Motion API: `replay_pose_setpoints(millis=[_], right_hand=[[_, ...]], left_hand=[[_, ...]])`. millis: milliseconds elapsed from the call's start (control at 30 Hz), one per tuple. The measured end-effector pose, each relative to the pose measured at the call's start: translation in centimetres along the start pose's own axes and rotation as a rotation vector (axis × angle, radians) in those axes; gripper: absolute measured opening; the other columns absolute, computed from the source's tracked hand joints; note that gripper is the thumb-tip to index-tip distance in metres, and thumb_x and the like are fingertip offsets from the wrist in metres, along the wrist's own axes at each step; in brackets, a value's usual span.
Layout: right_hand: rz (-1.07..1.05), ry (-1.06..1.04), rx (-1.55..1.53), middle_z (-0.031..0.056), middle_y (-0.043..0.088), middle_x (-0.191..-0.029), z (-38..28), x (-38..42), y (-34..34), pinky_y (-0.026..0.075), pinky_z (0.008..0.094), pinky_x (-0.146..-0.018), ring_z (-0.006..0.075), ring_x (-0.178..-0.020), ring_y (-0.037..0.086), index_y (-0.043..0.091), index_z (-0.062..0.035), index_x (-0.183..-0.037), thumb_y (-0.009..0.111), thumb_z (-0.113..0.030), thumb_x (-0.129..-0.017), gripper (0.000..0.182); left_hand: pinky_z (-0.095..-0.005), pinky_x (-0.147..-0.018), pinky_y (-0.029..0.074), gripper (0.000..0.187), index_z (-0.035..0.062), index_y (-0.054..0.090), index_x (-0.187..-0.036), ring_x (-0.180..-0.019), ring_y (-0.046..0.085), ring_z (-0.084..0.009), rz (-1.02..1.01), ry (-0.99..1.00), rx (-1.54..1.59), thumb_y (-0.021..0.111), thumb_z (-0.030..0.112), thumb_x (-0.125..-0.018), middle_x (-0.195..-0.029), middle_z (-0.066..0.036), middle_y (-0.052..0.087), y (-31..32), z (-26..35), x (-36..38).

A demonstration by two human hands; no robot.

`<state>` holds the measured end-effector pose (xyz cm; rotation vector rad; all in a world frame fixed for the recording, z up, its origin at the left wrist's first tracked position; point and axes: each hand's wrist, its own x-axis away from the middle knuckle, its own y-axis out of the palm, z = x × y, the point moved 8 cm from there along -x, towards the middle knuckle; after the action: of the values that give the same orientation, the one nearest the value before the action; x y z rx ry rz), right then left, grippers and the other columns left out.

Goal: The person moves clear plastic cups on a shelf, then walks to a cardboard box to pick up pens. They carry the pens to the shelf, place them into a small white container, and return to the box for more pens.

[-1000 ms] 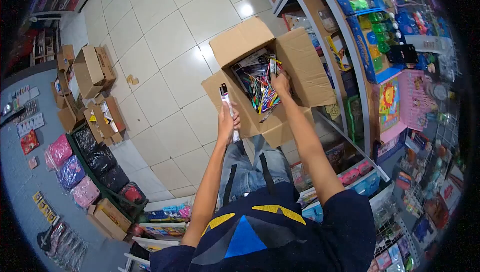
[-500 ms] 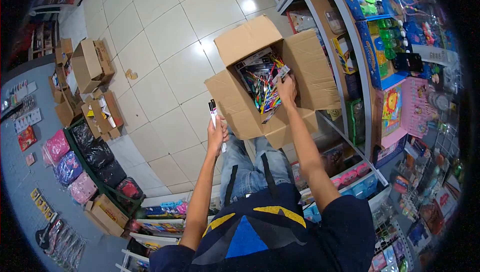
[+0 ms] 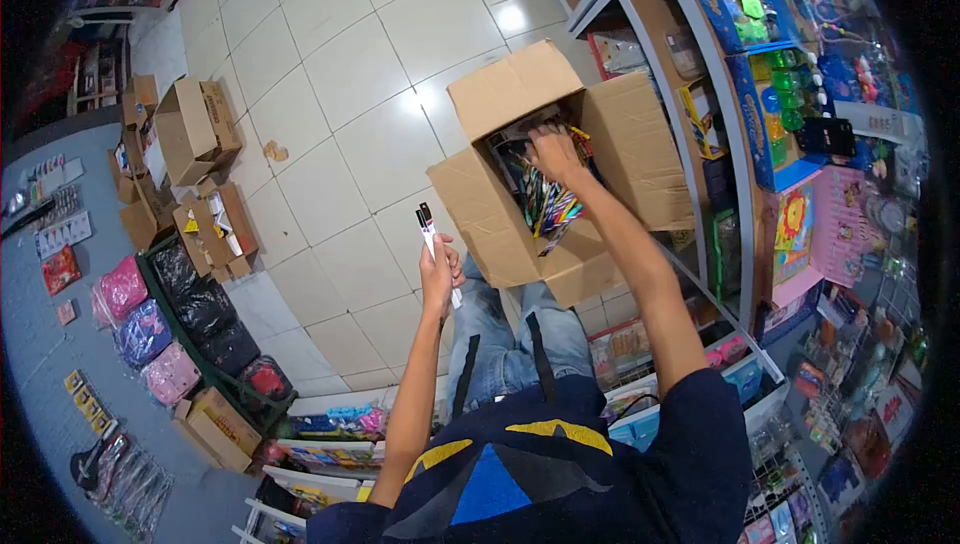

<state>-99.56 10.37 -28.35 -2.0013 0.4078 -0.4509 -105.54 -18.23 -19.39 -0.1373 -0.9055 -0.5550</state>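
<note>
A large open cardboard box (image 3: pixel 512 89) stands on the floor in front of my legs, its flaps folded outward. Inside lie many colourful pens (image 3: pixel 547 202) in a loose heap, with dark packaged items toward the far end. My right hand (image 3: pixel 555 152) reaches down over the box's far part, fingers bent and apart, touching the contents; its fingertips are partly hidden. Left of the box, my left hand (image 3: pixel 438 272) is closed around a few white pens with black caps (image 3: pixel 427 219), held upright.
To the right, a shelf unit (image 3: pixel 735 124) carries toys and stationery, close beside the box. Opened cartons (image 3: pixel 195 134) stand at the left on the tiled floor (image 3: pixel 330 74). Wrapped bags (image 3: pixel 140 329) and a low rack of goods (image 3: pixel 330 424) are nearer me.
My right hand has moved from the box's right side toward its far left part; the small packet at its fingers no longer shows. My left hand still holds the white pens.
</note>
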Motion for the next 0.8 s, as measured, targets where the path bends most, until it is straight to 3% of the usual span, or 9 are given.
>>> replay_pose_setpoints(millis=[33, 67, 167, 300, 333, 433, 467, 667, 800], right_hand=[[-0.152, -0.007, 0.022, 0.0189, 0.064, -0.091, 0.1, -0.7, 1.4, 0.044, 0.0447, -0.083, 0.0368, -0.091, 0.060, 0.064, -0.0037, -0.085, 0.057, -0.012, -0.078, 0.013], [-0.152, -0.027, -0.017, 0.0168, 0.065, -0.079, 0.3, -1.2, 2.7, 0.046, 0.0454, -0.080, 0.0371, -0.083, 0.062, 0.065, -0.0044, -0.073, 0.060, -0.013, -0.075, 0.010], [-0.174, 0.004, 0.147, 0.0163, 0.065, -0.073, 0.9, -1.9, 6.4, 0.048, 0.0460, -0.078, 0.0365, -0.080, 0.063, 0.062, -0.0053, -0.066, 0.060, -0.012, -0.074, 0.011], [-0.123, 0.028, 0.332, 0.0116, 0.067, -0.074, 0.5, -1.4, 7.0, 0.042, 0.0422, -0.078, 0.0304, -0.078, 0.065, 0.069, -0.0098, -0.072, 0.071, -0.029, -0.071, 0.020], [-0.286, 0.098, 0.328, 0.0118, 0.068, -0.079, 1.2, -1.6, 8.1, 0.041, 0.0414, -0.078, 0.0280, -0.080, 0.066, 0.071, -0.0104, -0.079, 0.071, -0.033, -0.073, 0.023], [-0.192, 0.081, 0.334, 0.0123, 0.069, -0.083, 0.8, -1.8, 7.4, 0.041, 0.0410, -0.078, 0.0275, -0.081, 0.066, 0.071, -0.0109, -0.082, 0.071, -0.034, -0.073, 0.025], [-0.403, 0.158, 0.338, 0.0128, 0.068, -0.092, 1.7, -1.7, 8.9, 0.037, 0.0487, -0.097, 0.0291, -0.093, 0.063, 0.070, -0.0115, -0.085, 0.056, -0.015, -0.080, 0.015], [-0.285, 0.178, 0.257, 0.0123, 0.067, -0.091, 2.0, -0.9, 7.6, 0.038, 0.0488, -0.095, 0.0299, -0.094, 0.063, 0.070, -0.0124, -0.086, 0.054, -0.015, -0.082, 0.016], [-0.146, 0.215, 0.272, 0.0151, 0.067, -0.083, 3.4, -0.8, 7.3, 0.044, 0.0422, -0.077, 0.0314, -0.079, 0.064, 0.067, -0.0087, -0.079, 0.063, -0.020, -0.073, 0.013]], left_hand=[[-0.0183, -0.039, 0.025, 0.030, 0.0101, 0.044, -0.102, -0.048, 0.034, -0.0047, 0.012, 0.001, 0.009, 0.039, 0.039, -0.100, -0.064, 0.003, 0.035, -0.5, -0.1, 0.4], [-0.0185, -0.039, 0.025, 0.030, 0.0101, 0.045, -0.101, -0.048, 0.034, -0.0047, 0.036, -0.006, -0.004, 0.040, 0.039, -0.100, -0.063, 0.003, 0.035, -1.0, -0.4, 0.7], [-0.0192, -0.039, 0.026, 0.029, 0.0100, 0.046, -0.099, -0.047, 0.034, -0.0044, 0.109, 0.024, -0.122, 0.042, 0.038, -0.099, -0.061, 0.004, 0.035, -2.8, -1.2, 0.9], [-0.0197, -0.038, 0.028, 0.027, 0.0101, 0.048, -0.094, -0.046, 0.035, -0.0036, 0.177, 0.098, -0.329, 0.045, 0.037, -0.098, -0.058, 0.004, 0.037, -4.8, -1.5, 1.3], [-0.0197, -0.038, 0.028, 0.028, 0.0101, 0.048, -0.094, -0.046, 0.035, -0.0036, 0.180, 0.102, -0.333, 0.046, 0.037, -0.098, -0.059, 0.004, 0.038, -5.3, -1.7, 1.3], [-0.0195, -0.038, 0.029, 0.028, 0.0099, 0.049, -0.094, -0.047, 0.036, -0.0035, 0.203, 0.100, -0.331, 0.047, 0.038, -0.097, -0.059, 0.004, 0.039, -5.9, -1.9, 1.6], [-0.0194, -0.038, 0.029, 0.028, 0.0098, 0.049, -0.094, -0.047, 0.037, -0.0034, 0.207, 0.102, -0.330, 0.047, 0.038, -0.097, -0.060, 0.004, 0.040, -5.8, -1.8, 1.4], [-0.0194, -0.038, 0.031, 0.028, 0.0090, 0.050, -0.096, -0.048, 0.038, -0.0037, 0.193, 0.099, -0.364, 0.047, 0.037, -0.097, -0.061, 0.004, 0.041, -4.7, -1.0, 0.4], [-0.0199, -0.039, 0.032, 0.027, 0.0085, 0.051, -0.097, -0.048, 0.038, -0.0040, 0.176, 0.119, -0.391, 0.046, 0.035, -0.097, -0.061, 0.003, 0.042, -4.1, -0.9, 0.0]])
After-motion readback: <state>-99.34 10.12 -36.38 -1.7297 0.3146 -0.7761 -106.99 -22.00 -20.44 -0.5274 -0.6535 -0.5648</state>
